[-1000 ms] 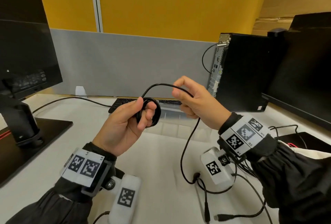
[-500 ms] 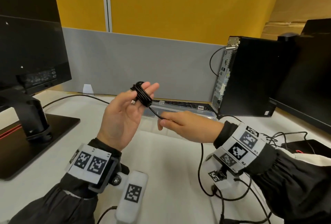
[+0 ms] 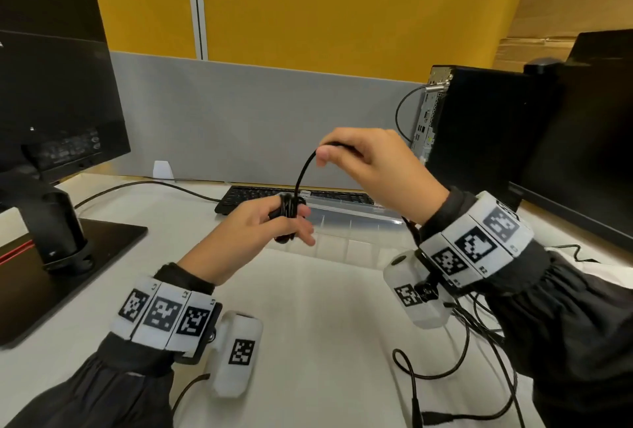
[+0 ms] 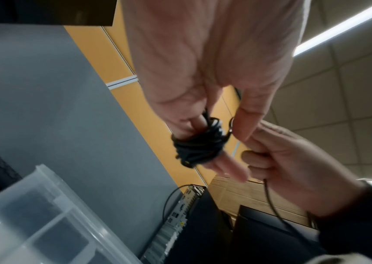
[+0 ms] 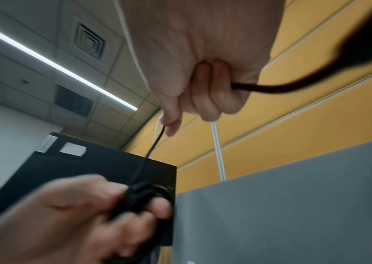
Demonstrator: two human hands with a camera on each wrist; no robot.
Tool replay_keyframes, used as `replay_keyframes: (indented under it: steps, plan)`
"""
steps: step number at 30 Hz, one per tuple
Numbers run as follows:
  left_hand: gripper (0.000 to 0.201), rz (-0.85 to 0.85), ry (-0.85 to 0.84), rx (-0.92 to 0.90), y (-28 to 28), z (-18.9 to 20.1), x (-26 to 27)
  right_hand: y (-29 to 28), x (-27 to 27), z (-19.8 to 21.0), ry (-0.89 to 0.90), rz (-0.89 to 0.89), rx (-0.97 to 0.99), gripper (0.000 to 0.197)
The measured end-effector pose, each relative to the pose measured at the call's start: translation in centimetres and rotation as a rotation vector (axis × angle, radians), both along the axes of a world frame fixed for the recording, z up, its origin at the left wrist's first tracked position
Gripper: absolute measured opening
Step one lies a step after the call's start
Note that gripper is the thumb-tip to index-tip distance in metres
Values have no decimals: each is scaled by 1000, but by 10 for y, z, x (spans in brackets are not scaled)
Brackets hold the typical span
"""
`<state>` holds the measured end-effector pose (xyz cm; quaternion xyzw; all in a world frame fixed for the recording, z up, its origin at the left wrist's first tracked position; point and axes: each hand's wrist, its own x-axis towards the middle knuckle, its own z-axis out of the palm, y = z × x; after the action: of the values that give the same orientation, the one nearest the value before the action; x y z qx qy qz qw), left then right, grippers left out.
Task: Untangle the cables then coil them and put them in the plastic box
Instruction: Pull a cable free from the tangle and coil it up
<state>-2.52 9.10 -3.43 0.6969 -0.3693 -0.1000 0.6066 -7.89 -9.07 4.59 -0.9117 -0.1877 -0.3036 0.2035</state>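
Note:
A thin black cable is wound in a small tight coil (image 3: 289,213) (image 4: 199,146) (image 5: 145,196) around the fingers of my left hand (image 3: 263,222), held above the desk. From the coil a free strand (image 3: 303,170) (image 5: 155,142) rises to my right hand (image 3: 359,157), which pinches it between thumb and forefinger, fingers curled round it. The rest of this cable runs out behind the right hand and down toward the desk. The clear plastic box (image 3: 346,222) (image 4: 45,214) lies just behind both hands, in front of the keyboard.
A black keyboard (image 3: 260,196) sits behind the box. A monitor on a black stand (image 3: 58,232) is at the left, a computer tower (image 3: 479,133) and second monitor (image 3: 589,139) at the right. Loose black cables (image 3: 445,369) lie on the white desk near right.
My right hand has risen from below the coil to above it, carrying the strand up and over. The left hand has lowered and turned, fingers pointing right, coil still on them.

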Motion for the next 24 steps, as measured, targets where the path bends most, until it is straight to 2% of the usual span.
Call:
replay_keyframes:
  steps: [3, 5, 8, 11, 13, 16, 18, 19, 21, 22, 24]
  plan:
    - [39, -166, 65, 12, -5, -1, -11, -11, 14, -9, 2, -46, 84, 16]
    - [34, -223, 90, -41, -6, 0, -15, -21, 22, -20, 93, -77, 91, 19]
    - [24, -206, 187, -314, -6, 8, -18, -31, 25, -37, 355, -79, -18, 29]
    - [28, -123, 389, -695, -6, 15, -13, -23, 15, -52, 641, 51, -180, 31]
    - [30, 2, 378, -760, -7, 14, -7, -14, 6, -61, 682, 110, -245, 31]
    - [27, 108, 292, -630, -7, 9, -1, -2, -9, -64, 563, 174, -311, 32]
    - [24, 111, 200, -426, -9, 6, -1, 6, -19, -59, 507, 148, -398, 33]
    - [29, 119, 114, -294, -9, 4, -1, 9, -23, -56, 450, 116, -451, 34]
    - [46, 57, -2, -116, -9, -1, -2, 15, -27, -51, 204, 64, -491, 34]
    - [50, 7, -8, -67, -8, -2, -3, 17, -27, -46, 58, 49, -456, 34]
    - [43, -107, 16, 33, -6, -5, -7, 11, -26, -32, -100, 41, -237, 30]
